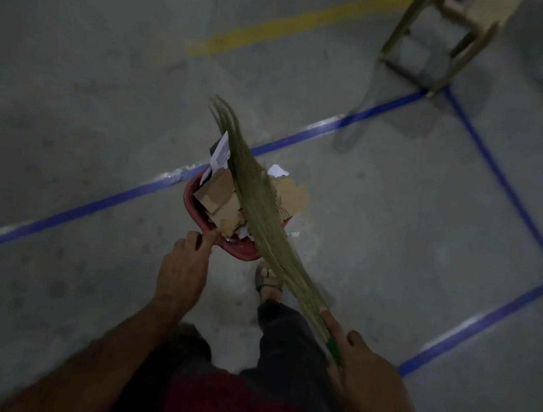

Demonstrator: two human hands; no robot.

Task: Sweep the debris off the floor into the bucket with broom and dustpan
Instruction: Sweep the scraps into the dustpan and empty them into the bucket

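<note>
Left hand (184,265) grips the loaded dustpan (195,196), right hand (364,384) clasps the broom (263,204) mid-frame; keep that pan level, bristles pinning the debris (219,195).

Both forearms are bare, no sleeves reaching the wrists, and the left hand (182,270) and right hand (367,384) wear no gloves. A dark red shirt (236,408) covers the torso above dark trousers (284,332). The forward foot wears an open-toed sandal (268,283) with straps.
</note>
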